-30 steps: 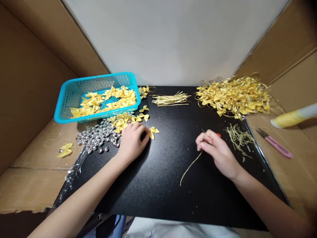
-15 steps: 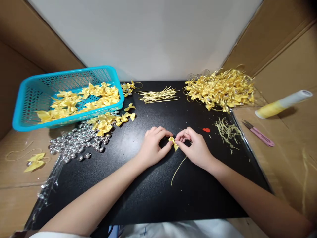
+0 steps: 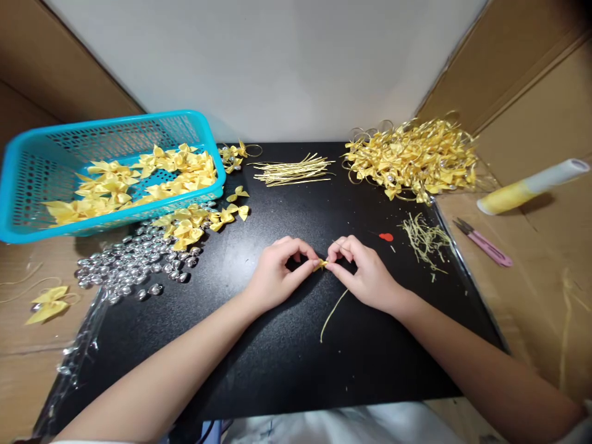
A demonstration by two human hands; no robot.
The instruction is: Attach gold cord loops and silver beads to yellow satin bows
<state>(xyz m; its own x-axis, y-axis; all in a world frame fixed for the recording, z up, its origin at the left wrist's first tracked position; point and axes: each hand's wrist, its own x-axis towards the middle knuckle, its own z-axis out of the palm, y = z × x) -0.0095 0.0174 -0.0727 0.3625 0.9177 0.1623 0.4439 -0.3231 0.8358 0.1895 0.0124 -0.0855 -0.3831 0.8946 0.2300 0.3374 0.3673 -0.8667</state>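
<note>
A small yellow ribbon bow is pinched between the thumb and forefinger of my left hand. Most of the bow is covered by the fingertips. My right hand is closed at the bow's right side, its thumb and forefinger pressed together. From beneath that hand a thin yellow cord trails toward me over the black table. A fine strand shows above the right fingers; its kind is too small to tell.
At the left, a turquoise basket holds yellow bows, with silver bells before it. Cut cords lie at the back. Rightward are finished bow loops, cord scraps, a red piece, pink snips and a tube.
The bow has turned and now shows less between my fingertips. My left hand has shifted slightly left. The whole view has tilted a little.
</note>
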